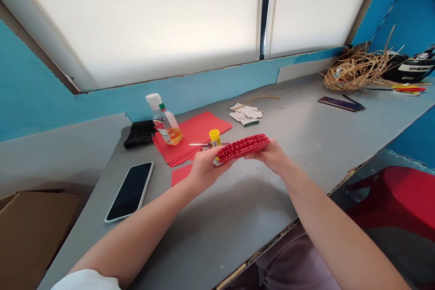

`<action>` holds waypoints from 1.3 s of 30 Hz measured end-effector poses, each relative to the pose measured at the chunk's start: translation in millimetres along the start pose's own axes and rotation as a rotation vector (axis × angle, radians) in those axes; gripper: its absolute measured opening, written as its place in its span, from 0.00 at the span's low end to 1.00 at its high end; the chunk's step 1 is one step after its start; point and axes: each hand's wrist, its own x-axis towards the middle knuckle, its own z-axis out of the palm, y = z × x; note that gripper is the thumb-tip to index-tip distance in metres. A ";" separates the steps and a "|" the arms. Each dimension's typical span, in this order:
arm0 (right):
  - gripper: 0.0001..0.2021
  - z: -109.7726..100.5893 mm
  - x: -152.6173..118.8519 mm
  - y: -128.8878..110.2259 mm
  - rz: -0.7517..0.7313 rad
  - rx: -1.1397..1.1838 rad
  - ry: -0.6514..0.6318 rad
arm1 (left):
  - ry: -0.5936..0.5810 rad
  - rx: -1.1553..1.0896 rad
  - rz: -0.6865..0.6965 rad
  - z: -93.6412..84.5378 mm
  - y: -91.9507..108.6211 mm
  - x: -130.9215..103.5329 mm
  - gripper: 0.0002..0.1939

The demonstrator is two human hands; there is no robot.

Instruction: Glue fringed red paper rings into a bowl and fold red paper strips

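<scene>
A thick bundle of folded red paper (244,148) is held up above the grey table, its zigzag edges showing. My left hand (207,167) grips its left end, and my right hand (270,156) grips its right end. Just behind the bundle stands a yellow glue stick (215,137), its lower part partly hidden. Beyond my left hand lies a stack of red paper sheets (204,127), with a thin pointed tool (199,144) near its front edge. A smaller red piece (181,175) lies beside my left wrist.
A glass bottle (168,122) stands on the sheets beside a black pouch (140,133). White gloves (246,113) lie at the back. Phones rest left (131,191) and right (340,103), near a tangled straw bundle (356,71). A red stool (401,195) stands right of the grey table (244,217).
</scene>
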 end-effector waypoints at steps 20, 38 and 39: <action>0.14 -17.3 0.5 -1.7 0.303 0.100 0.252 | 0.050 0.151 0.106 -7.1 -6.3 2.6 0.14; 0.16 -28.7 -31.7 -15.1 0.454 -0.091 0.157 | -0.470 -0.690 -0.707 13.2 4.0 0.1 0.18; 0.16 -32.9 -31.1 -12.1 0.474 -0.084 0.149 | -0.517 -0.694 -0.745 14.2 2.4 -0.3 0.18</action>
